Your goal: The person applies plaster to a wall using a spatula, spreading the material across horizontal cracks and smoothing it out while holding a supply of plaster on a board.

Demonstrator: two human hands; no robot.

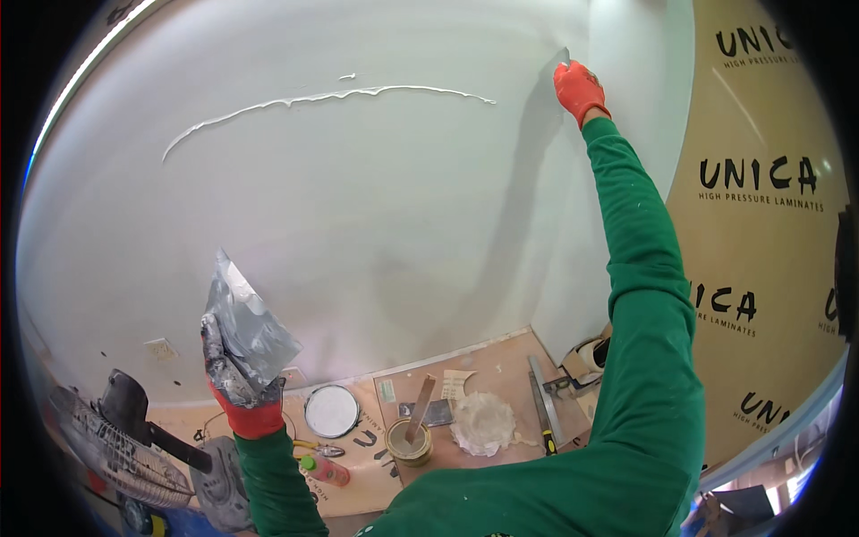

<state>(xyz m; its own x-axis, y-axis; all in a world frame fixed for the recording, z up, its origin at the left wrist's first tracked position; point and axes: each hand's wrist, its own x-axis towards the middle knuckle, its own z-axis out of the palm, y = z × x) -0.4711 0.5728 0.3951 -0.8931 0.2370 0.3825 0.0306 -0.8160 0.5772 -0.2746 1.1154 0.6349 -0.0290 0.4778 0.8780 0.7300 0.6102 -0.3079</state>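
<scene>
My left hand (234, 380), in a red glove smeared with grey and white filler, is closed on a wide metal putty blade (253, 324) coated with filler. It is held up in front of the pale wall (376, 188), at the lower left. My right arm reaches far up to the right. There my right hand (580, 88), also in a red glove, grips a small putty knife (563, 56) close to the wall near its corner; the handle is hidden in the fist. A long ragged ridge of white filler (358, 91) runs across the upper wall, left of my right hand.
On the covered worktop below lie a tin (409, 443) with a stirring stick, a round white lid (332, 412), a mound of filler (483, 422), a handsaw (542, 407), pliers (320, 448) and a pink bottle (326, 470). A fan (116, 447) stands at left. Printed brown sheeting (761, 242) covers the right side.
</scene>
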